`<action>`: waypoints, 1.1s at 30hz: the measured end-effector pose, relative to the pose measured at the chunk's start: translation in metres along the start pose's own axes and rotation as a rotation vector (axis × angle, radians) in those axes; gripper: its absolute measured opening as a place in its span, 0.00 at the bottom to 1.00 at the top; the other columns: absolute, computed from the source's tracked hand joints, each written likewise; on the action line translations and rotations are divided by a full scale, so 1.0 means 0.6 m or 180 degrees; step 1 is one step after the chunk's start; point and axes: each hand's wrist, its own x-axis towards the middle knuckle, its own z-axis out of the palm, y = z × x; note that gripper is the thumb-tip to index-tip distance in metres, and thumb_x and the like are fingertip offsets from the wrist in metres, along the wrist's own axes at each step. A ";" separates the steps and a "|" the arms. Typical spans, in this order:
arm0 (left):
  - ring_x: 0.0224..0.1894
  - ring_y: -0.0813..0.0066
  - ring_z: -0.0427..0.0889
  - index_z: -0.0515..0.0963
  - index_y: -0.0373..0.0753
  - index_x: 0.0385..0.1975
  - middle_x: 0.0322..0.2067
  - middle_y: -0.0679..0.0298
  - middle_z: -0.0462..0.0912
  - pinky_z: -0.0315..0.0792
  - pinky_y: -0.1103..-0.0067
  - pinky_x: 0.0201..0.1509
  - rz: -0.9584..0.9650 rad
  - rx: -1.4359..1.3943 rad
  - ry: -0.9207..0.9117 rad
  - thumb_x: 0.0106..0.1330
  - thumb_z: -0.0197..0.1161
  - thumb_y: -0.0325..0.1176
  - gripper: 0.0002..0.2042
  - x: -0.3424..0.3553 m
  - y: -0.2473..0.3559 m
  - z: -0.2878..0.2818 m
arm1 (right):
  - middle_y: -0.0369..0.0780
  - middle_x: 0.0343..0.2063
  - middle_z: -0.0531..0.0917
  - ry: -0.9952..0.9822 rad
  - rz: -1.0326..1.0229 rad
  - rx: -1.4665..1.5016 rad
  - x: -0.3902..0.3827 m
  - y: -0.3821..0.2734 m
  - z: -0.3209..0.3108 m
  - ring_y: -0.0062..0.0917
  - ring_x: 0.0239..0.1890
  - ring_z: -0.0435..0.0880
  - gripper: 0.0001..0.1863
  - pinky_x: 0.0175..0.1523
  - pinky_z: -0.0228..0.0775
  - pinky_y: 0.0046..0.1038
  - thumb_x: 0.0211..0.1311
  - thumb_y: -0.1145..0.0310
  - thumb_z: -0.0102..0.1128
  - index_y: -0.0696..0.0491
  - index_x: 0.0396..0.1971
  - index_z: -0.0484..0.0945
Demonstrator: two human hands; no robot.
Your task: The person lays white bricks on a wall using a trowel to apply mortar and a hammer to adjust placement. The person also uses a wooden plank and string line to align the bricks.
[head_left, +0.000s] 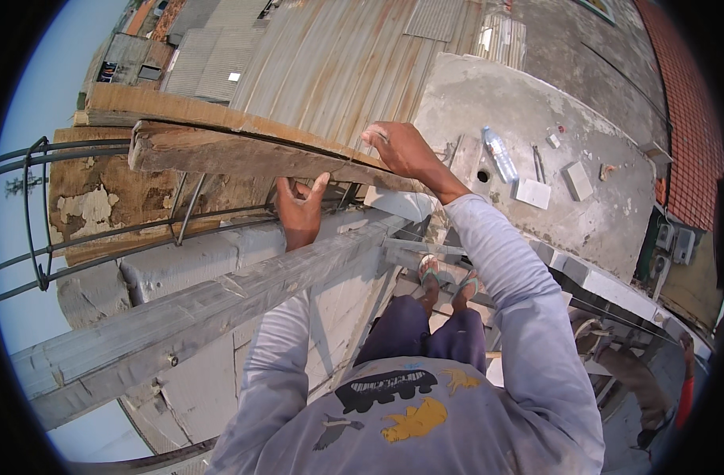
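Note:
A weathered wooden plank (219,150) lies lengthwise in front of me, along a lighter wooden board (172,105). My left hand (300,212) is closed at the plank's lower edge, thumb up against it and fingers curled, their tips partly hidden. Above the plank's right part, my right hand (407,154) is closed in a pinch. Whatever it pinches is too small to make out. A thin wire seems to cross the plank between the hands. Below the plank runs a cage of steel reinforcing bars (85,239).
A grey beam (211,305) slants across below my left hand, over a pale block wall (195,384). On the concrete slab (465,95) at right lie a plastic bottle (500,155), a white tile (533,193) and a block (577,180). Another person (685,380) is at lower right.

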 end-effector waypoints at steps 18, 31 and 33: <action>0.29 0.77 0.78 0.73 0.34 0.57 0.39 0.60 0.86 0.74 0.77 0.39 0.0196 -0.0389 -0.0052 0.63 0.78 0.31 0.26 0.003 0.010 0.004 | 0.53 0.30 0.83 0.0066 0.0127 0.0220 0.001 0.026 0.005 0.47 0.34 0.82 0.21 0.44 0.72 0.42 0.75 0.57 0.48 0.59 0.34 0.82; 0.29 0.71 0.77 0.75 0.36 0.55 0.37 0.58 0.85 0.73 0.74 0.38 0.0166 -0.0265 0.0090 0.59 0.81 0.38 0.28 0.008 -0.018 0.006 | 0.28 0.20 0.69 -0.0999 0.2098 0.3847 -0.056 -0.087 -0.009 0.16 0.19 0.67 0.13 0.30 0.72 0.25 0.81 0.64 0.50 0.61 0.46 0.75; 0.29 0.70 0.77 0.75 0.36 0.55 0.37 0.58 0.85 0.73 0.73 0.37 0.0234 -0.0319 0.0137 0.59 0.81 0.38 0.28 0.008 -0.026 0.006 | 0.29 0.20 0.70 -0.0876 0.2137 0.4521 -0.016 -0.053 -0.014 0.18 0.18 0.68 0.14 0.31 0.74 0.25 0.82 0.64 0.47 0.61 0.46 0.75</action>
